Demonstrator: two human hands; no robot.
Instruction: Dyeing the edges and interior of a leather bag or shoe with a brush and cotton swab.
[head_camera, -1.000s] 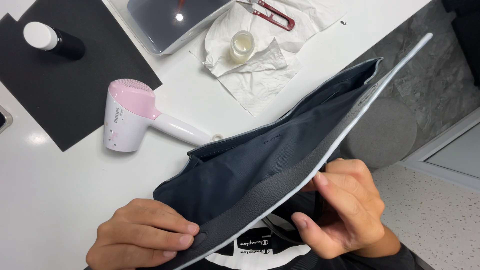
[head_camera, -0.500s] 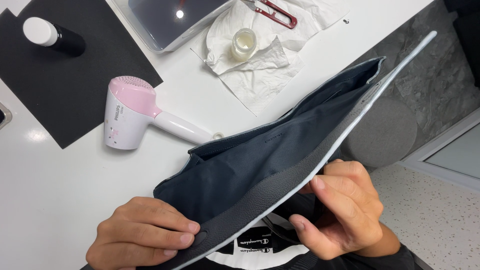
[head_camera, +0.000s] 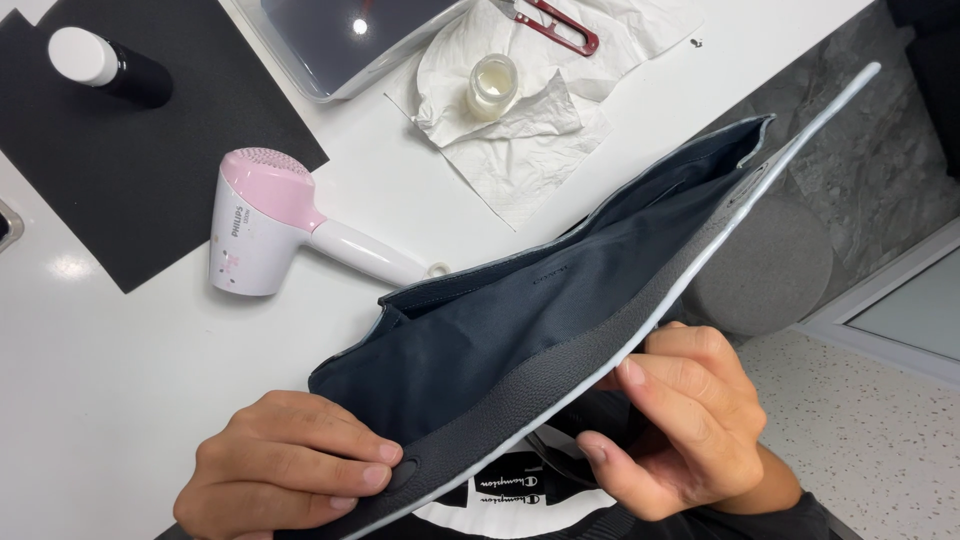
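Grey pebbled leather pouch, dark fabric lining facing up, is held open over the white table's near edge, running from 7 o'clock up to 2 o'clock. Vs. a sec ago barely anything moves: pouch tilts a touch higher at its far tip, grips same, so the work reads as an unchanged hold w/ the inside exposed.

Left hand clenches the pouch's near corner at 7 o'clock, fingers curled over the rim. Right hand pinches the lower edge at 5 o'clock, thumb under, fingers on top.

Edges & room: pouch's far tip overhangs the table edge at 2 o'clock, above grey floor. Pink-and-white hair dryer lies just beside the pouch's upper rim at 10 o'clock, handle nearly touching. Crumpled tissue w/ a small jar sits at 12, apart from it. Black mat and a bottle at 10–11, well apart. Bare table shows at 8–9 o'clock.
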